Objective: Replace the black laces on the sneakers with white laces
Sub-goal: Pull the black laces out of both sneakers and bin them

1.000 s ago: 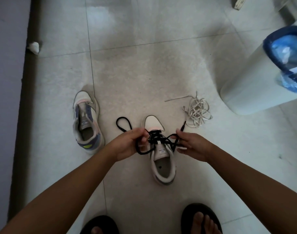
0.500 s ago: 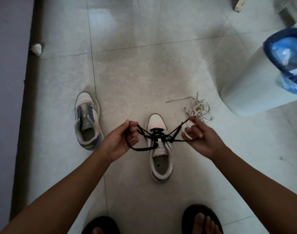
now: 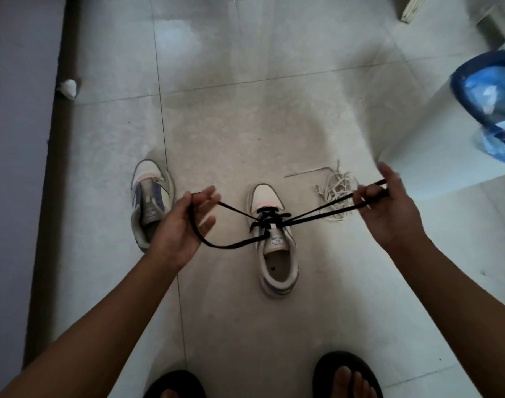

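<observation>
Pinching the black lace (image 3: pixel 317 213), both grips are drawing it taut sideways; the sneaker (image 3: pixel 274 237) is lying between the left hand (image 3: pixel 185 222) and right hand (image 3: pixel 386 211), toe pointing away.

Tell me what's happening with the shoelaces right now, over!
Left hand and right hand each pinch the black lace, pulled wide apart. Lace partly threaded in the middle sneaker. White laces piled on the floor beside it. Nothing in the way.

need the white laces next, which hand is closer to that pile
Right. The right hand sits just beside the white laces, to their right, gripping the black lace. The left hand is far across the laced sneaker.
</observation>
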A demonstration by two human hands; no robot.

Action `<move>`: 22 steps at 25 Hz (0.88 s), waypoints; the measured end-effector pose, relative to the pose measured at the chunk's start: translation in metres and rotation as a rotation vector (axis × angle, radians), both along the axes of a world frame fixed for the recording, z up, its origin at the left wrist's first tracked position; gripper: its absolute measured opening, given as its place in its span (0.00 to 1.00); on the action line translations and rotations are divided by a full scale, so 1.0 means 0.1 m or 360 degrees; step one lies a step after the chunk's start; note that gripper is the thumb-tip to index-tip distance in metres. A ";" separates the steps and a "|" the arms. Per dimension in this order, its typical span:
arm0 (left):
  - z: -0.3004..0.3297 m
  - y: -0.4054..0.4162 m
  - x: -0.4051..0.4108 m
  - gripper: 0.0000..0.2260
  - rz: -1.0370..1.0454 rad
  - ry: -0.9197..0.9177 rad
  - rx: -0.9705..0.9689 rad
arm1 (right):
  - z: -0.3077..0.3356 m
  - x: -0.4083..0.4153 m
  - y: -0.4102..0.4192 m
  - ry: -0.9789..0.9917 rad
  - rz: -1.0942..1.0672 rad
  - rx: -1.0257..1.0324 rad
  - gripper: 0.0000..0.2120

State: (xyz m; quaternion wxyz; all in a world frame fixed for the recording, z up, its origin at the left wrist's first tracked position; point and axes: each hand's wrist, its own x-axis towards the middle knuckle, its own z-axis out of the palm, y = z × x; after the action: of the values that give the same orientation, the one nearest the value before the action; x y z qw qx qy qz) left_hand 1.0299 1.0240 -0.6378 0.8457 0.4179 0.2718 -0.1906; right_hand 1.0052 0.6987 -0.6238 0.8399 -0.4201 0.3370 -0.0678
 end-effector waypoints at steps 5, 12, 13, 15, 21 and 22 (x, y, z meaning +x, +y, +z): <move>-0.25 0.02 -0.21 0.16 -0.0352 -0.0225 0.1357 | -0.26 -0.15 -0.08 0.0523 0.0006 -0.0992 0.09; -0.42 0.07 -0.40 0.08 -0.1627 -0.0787 0.3115 | -0.42 -0.26 -0.41 0.0229 0.0629 -0.3362 0.09; -0.43 0.07 -0.44 0.07 -0.1700 -0.0877 0.3250 | -0.41 -0.24 -0.44 0.0369 0.0641 -0.3432 0.10; -0.46 0.05 -0.52 0.11 -0.1622 -0.0517 0.3168 | -0.41 -0.21 -0.45 0.0731 0.0960 -0.3275 0.13; -0.48 -0.19 -0.93 0.12 -0.2169 -0.0265 0.2476 | -0.35 -0.21 -0.05 0.0864 0.1618 -0.2604 0.19; -0.48 -0.23 -1.02 0.13 -0.2568 -0.0220 0.2489 | -0.37 -0.22 0.06 0.0737 0.1647 -0.2523 0.16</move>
State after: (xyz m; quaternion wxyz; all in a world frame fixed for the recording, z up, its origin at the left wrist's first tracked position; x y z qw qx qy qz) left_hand 0.9283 1.0015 -0.6857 -0.0061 0.8965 -0.0807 -0.4355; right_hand 0.9828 0.7048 -0.6613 0.1525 -0.9625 0.1242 0.1868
